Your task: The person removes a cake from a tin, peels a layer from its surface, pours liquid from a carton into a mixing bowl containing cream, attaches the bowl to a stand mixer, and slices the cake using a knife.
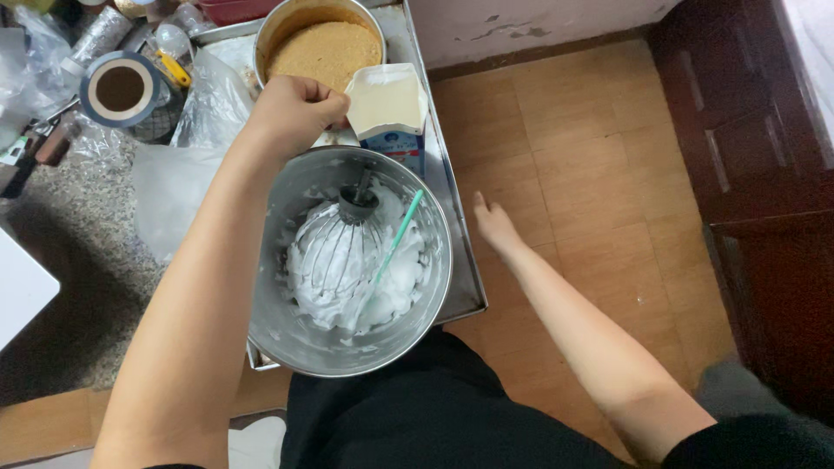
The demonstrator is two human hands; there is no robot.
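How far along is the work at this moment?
Done: white cream is whipped fluffy in the steel bowl, whisk resting in it; the crumb base is pressed into its pan. In hand: left hand grips the opened carton. Left: the base carries no cream.

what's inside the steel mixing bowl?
Inside the steel mixing bowl: white whipped cream, a wire whisk standing in it, and a green-handled tool leaning in. The tool's lower end and the bowl's bottom are covered by cream.
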